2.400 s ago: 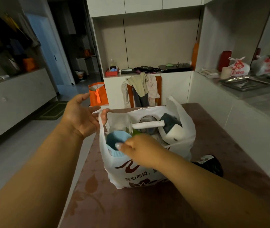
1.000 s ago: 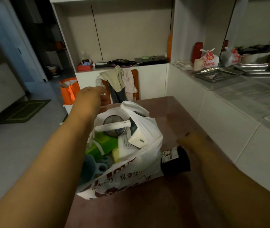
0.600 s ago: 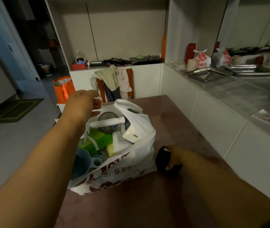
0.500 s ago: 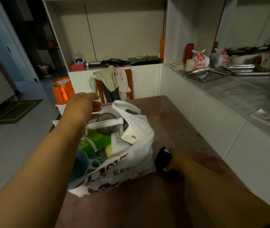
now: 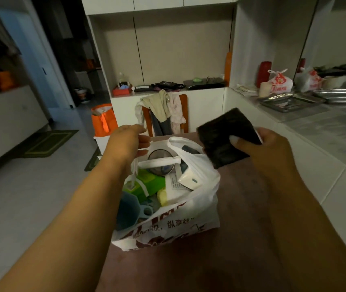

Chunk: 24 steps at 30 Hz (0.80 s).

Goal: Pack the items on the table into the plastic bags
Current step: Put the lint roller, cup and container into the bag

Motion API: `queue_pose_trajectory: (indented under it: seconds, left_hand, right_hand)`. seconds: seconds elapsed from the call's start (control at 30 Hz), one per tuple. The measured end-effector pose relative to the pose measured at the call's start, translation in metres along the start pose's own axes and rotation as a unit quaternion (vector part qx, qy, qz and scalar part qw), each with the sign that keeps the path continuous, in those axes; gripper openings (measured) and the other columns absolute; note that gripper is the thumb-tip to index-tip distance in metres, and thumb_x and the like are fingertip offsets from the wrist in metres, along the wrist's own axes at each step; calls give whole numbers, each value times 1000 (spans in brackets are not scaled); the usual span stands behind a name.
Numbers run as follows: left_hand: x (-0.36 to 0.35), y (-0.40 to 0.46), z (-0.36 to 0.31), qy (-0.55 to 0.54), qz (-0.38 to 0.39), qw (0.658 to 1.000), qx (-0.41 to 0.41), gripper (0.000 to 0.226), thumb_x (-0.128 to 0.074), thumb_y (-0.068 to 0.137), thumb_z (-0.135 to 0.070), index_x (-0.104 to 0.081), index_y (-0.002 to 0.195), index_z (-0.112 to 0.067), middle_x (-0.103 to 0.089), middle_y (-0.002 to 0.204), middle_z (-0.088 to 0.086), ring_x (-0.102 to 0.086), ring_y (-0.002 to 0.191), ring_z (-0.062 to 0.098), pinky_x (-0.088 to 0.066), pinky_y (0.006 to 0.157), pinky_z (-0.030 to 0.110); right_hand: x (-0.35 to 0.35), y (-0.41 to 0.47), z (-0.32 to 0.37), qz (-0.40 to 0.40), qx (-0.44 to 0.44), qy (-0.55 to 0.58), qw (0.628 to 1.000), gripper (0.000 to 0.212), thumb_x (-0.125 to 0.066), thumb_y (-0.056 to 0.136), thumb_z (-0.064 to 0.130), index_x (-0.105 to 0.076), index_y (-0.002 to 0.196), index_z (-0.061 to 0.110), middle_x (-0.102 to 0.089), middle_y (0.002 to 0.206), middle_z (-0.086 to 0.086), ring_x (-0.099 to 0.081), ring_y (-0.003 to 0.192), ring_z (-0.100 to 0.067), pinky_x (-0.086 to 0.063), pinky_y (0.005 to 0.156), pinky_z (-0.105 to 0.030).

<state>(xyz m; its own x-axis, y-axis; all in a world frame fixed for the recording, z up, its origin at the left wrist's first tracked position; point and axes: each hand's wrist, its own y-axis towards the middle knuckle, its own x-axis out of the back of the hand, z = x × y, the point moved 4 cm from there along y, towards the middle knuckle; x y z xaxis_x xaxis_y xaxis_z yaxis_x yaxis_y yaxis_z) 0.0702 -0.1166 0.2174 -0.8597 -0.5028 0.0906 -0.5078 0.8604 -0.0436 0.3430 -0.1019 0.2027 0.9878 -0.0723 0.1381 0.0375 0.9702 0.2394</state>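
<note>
- Left hand (image 5: 123, 144) grip: fingers pinched on the far handle of the white plastic bag (image 5: 180, 220), holding its mouth open on the tabletop (image 5: 241, 207).
- Right hand (image 5: 267, 152) grip: clamped on a dark flat packet (image 5: 224, 135), held in the air above the bag's right rim.
- Bag already crowded: metal strainer (image 5: 159, 159), green box (image 5: 148, 182), blue cup (image 5: 127, 207).
- Risk: packet may catch the slack right rim, or ride on top and slide out; the bag could tip if the handle is pulled.

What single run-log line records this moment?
left hand: holds bag handle | right hand: grips black packet above white plastic bag | packet not yet in
</note>
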Motion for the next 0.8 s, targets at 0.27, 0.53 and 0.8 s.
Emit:
queue_pose_trajectory:
  seconds: [0.27,0.53,0.8]
  left_hand:
    - [45,-12,-15,16,-64,993,-96,20,-48,96,-21,-61,102,-7,-66,90,9,-64,78,19,-53,63,29]
    - [90,0,33,397,-143,906,-28,79,-61,68,-66,-54,121,-7,-56,126,20,-54,113,39,-48,93,51]
    - [84,1,53,463,-79,882,43,37,-72,80,-29,-58,107,-7,-61,99,13,-60,87,27,-49,74,34]
  right_hand:
    - [-130,-24,-7,230,82,-289,926,34,-64,87,38,-65,118,23,-67,93,6,-61,82,-11,-41,64,-18]
    - [-130,-27,-11,34,211,-438,873,84,-69,71,59,-36,139,23,-40,138,-6,-36,127,-24,-34,105,-37]
    - [-133,-11,-11,88,86,-416,901,120,-73,69,59,6,151,22,-34,151,-7,-33,138,-28,-19,115,-43]
